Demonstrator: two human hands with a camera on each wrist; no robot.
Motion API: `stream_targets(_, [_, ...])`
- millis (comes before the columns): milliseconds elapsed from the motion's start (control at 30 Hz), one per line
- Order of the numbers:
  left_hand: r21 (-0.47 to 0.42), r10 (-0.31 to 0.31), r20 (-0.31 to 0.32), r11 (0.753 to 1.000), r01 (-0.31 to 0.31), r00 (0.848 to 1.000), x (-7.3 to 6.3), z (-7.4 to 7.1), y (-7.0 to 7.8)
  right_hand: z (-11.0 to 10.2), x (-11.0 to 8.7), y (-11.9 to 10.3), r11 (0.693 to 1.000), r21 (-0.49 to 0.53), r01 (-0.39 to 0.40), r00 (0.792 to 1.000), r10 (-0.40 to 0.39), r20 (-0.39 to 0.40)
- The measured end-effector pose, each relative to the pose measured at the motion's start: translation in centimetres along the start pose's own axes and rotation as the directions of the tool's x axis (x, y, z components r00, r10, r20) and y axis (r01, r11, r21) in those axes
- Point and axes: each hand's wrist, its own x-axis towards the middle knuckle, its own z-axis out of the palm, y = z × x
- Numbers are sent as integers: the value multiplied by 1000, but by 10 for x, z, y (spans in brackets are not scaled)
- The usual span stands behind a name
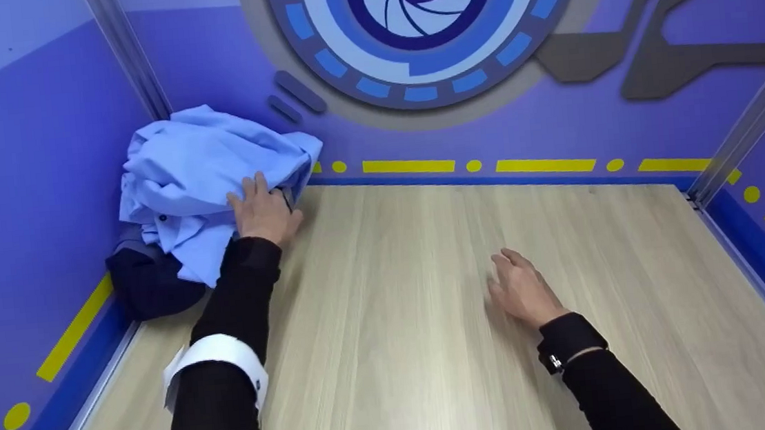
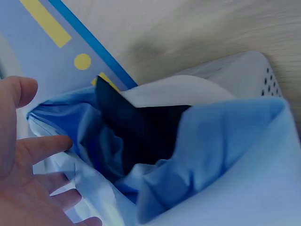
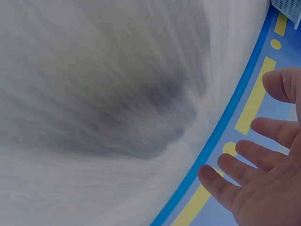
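A crumpled light blue shirt point(image 1: 191, 162) with a dark button is heaped in the back left corner. Below it bulges a dark navy cloth point(image 1: 153, 283). My left hand point(image 1: 265, 215) is at the right side of the heap, fingers extended against the light blue fabric point(image 2: 235, 165). Seen from the left wrist, that hand's spread fingers point(image 2: 47, 146) lie along a fold, and dark cloth point(image 2: 146, 132) shows inside the folds. My right hand point(image 1: 520, 289) hovers over the table with its fingers loosely spread, holding nothing.
Behind the shirt in the left wrist view stands a white basket point(image 2: 240, 75) with small holes; its corner point(image 3: 289, 9) also appears in the right wrist view. The wood-grain table point(image 1: 398, 310) is bounded by a blue printed back wall point(image 1: 202, 50) and side walls.
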Motion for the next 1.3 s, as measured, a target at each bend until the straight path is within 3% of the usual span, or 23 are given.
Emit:
stream_targets(100, [-38,4,-44,999,-5,999,-2,3,-4,1,-3,0,999,21,-34,998,33,49])
stream_targets(200, [-93,26,-149,995,-41,988,-1,3,-1,1,-3,0,992,71,-102,987,92,128])
stream_targets(300, [-145,70,-305,982,-119,950,-2,-3,10,2,-1,-3,978,131,-163,971,135,199])
stream_targets(367, [-162,111,-420,967,-195,901,-4,-9,21,2,1,-7,966,178,-188,962,144,233])
stream_targets(500, [-178,190,-608,914,-365,771,-16,-26,49,-1,6,-23,933,300,-198,962,127,241])
stream_targets(633, [-199,238,-731,822,-533,640,-38,-42,81,-5,11,-44,880,442,-173,970,75,230])
stream_targets(700, [-199,260,-769,771,-605,584,-53,-48,97,-7,15,-54,842,517,-154,973,38,227])
stream_targets(767, [-198,290,-791,712,-673,539,-69,-53,114,-10,18,-62,789,598,-142,975,6,224])
stream_targets(833, [-203,330,-791,652,-730,515,-85,-55,128,-13,21,-68,704,695,-146,973,-22,228])
stream_targets(967, [-242,403,-762,548,-801,506,-114,-50,149,-20,20,-73,486,850,-203,954,-96,283])
stream_targets(1000, [-252,417,-754,529,-810,508,-120,-46,152,-21,19,-73,447,868,-216,947,-119,297])
stream_targets(1033, [-262,431,-746,512,-818,509,-126,-43,155,-22,18,-73,432,874,-223,942,-135,307])
stream_targets(1100, [-276,458,-724,494,-825,516,-135,-35,159,-24,17,-73,457,867,-201,942,-154,300])
stream_targets(1167, [-297,487,-686,492,-818,541,-141,-27,160,-27,16,-73,531,835,-141,960,-134,248])
stream_targets(1233, [-327,501,-633,517,-791,590,-143,-18,158,-31,17,-74,621,781,-69,980,-102,169])
stream_targets(1300, [-331,487,-586,585,-740,648,-145,-8,155,-36,18,-75,704,710,-10,993,-75,87])
